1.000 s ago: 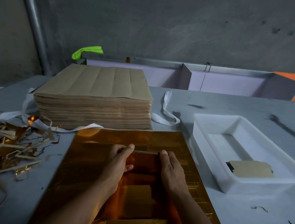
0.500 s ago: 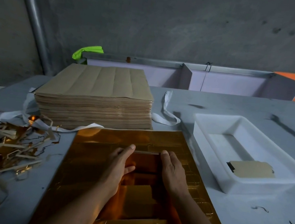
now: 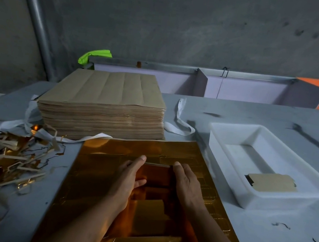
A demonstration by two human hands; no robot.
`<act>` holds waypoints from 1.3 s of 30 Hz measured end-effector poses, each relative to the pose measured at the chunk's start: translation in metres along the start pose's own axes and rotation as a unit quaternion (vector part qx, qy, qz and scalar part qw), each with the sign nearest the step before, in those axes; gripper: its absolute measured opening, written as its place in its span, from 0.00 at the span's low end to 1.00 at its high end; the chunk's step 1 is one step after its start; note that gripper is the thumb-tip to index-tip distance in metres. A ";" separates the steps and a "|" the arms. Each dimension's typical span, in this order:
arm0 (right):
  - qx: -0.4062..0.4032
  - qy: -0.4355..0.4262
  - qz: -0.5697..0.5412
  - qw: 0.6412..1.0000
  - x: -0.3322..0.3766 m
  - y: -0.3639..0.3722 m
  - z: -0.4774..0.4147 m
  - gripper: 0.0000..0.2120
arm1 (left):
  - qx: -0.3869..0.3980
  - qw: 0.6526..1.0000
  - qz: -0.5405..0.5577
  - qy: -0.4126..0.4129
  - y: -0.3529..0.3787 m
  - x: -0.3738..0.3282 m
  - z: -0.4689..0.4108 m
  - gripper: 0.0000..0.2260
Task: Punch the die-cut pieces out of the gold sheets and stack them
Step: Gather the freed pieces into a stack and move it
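Pressing flat-fingered, left hand (image 3: 127, 180) and right hand (image 3: 186, 184) are flanking a gold piece (image 3: 156, 174); uneven pushing's likely tearing it.

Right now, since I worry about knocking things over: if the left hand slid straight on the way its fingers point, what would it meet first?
After the bare gold sheet, the left hand would probably meet the near right corner of the brown sheet stack; depth is hard to judge.
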State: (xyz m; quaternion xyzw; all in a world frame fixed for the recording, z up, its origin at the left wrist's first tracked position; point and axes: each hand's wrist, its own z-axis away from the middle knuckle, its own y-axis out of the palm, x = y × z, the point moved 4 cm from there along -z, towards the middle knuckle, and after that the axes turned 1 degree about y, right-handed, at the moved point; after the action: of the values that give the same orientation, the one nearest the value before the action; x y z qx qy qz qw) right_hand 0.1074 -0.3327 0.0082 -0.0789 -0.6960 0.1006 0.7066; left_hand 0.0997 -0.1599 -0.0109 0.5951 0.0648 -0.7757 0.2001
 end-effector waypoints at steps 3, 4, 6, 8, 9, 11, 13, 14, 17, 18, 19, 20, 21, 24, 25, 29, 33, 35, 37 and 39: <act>0.024 0.023 -0.044 0.998 -0.003 -0.002 0.001 0.10 | 0.007 1.000 0.000 0.004 0.001 -0.002 0.001 0.30; 0.037 0.029 -0.044 0.998 -0.004 -0.002 0.002 0.05 | 0.007 1.000 0.001 0.005 0.001 -0.003 0.001 0.30; 0.049 0.033 -0.004 0.998 -0.006 -0.005 0.002 0.06 | 0.006 1.000 0.001 0.006 0.001 -0.003 0.001 0.29; 0.042 0.028 0.037 0.998 -0.006 -0.008 0.002 0.09 | 0.006 1.000 -0.002 0.008 0.002 -0.004 0.002 0.26; 0.039 0.022 0.052 0.998 -0.006 -0.008 0.001 0.09 | 0.007 1.000 -0.002 0.009 0.003 -0.004 0.003 0.24; 0.042 0.015 0.085 0.995 -0.005 -0.007 0.001 0.11 | 0.007 1.000 -0.005 0.005 0.004 -0.005 0.005 0.22; 0.046 0.010 0.106 0.993 -0.004 -0.008 0.000 0.13 | 0.005 1.000 -0.003 -0.001 0.005 -0.005 0.005 0.25; 0.048 0.009 0.109 0.993 -0.004 -0.008 0.001 0.14 | 0.003 1.000 0.002 -0.004 0.005 -0.005 0.005 0.25; 0.048 0.008 0.101 0.994 -0.002 -0.011 0.000 0.12 | -0.002 0.999 0.040 -0.017 0.005 -0.009 0.006 0.20; 0.041 0.007 0.087 0.995 -0.001 -0.012 0.000 0.11 | -0.006 0.997 0.067 -0.030 0.005 -0.009 0.007 0.15; 0.031 0.008 0.059 0.998 0.001 -0.013 -0.001 0.11 | -0.013 0.993 0.102 -0.049 0.005 -0.010 0.008 0.12; 0.015 0.015 0.010 1.000 0.004 -0.014 -0.001 0.11 | -0.021 0.987 0.144 -0.073 0.005 -0.010 0.010 0.12; 0.000 0.029 -0.054 0.998 0.006 -0.015 -0.001 0.12 | -0.029 0.978 0.185 -0.096 0.004 -0.010 0.012 0.13; 0.016 0.086 -0.191 0.978 0.009 -0.013 0.001 0.13 | -0.024 0.956 0.253 -0.145 0.007 -0.013 0.019 0.18; 0.042 0.094 -0.205 0.973 0.010 -0.010 0.002 0.09 | -0.016 0.953 0.262 -0.154 0.010 -0.013 0.020 0.19; 0.079 0.084 -0.225 0.968 0.013 0.003 0.007 0.02 | 0.014 0.936 0.294 -0.191 0.019 -0.010 0.026 0.22; 0.028 0.038 -0.163 0.985 0.020 0.001 0.005 0.06 | 0.023 0.949 0.254 -0.186 0.020 -0.007 0.029 0.16; 0.003 0.018 -0.111 0.994 0.023 -0.005 0.003 0.07 | -0.022 0.976 0.165 -0.142 0.012 -0.008 0.024 0.13; -0.012 -0.001 -0.036 0.999 0.024 -0.009 0.001 0.07 | -0.057 0.995 0.060 -0.060 0.004 -0.016 0.018 0.08; -0.006 -0.020 0.019 1.000 0.023 -0.009 0.000 0.08 | -0.032 0.999 -0.018 0.019 0.006 -0.028 0.018 0.07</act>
State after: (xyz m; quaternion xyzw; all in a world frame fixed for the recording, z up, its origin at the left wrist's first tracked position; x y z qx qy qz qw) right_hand 0.1076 -0.3359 0.0332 -0.0945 -0.7090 0.1115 0.6899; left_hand 0.0920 -0.1647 0.0211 0.6015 0.1040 -0.7655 0.2034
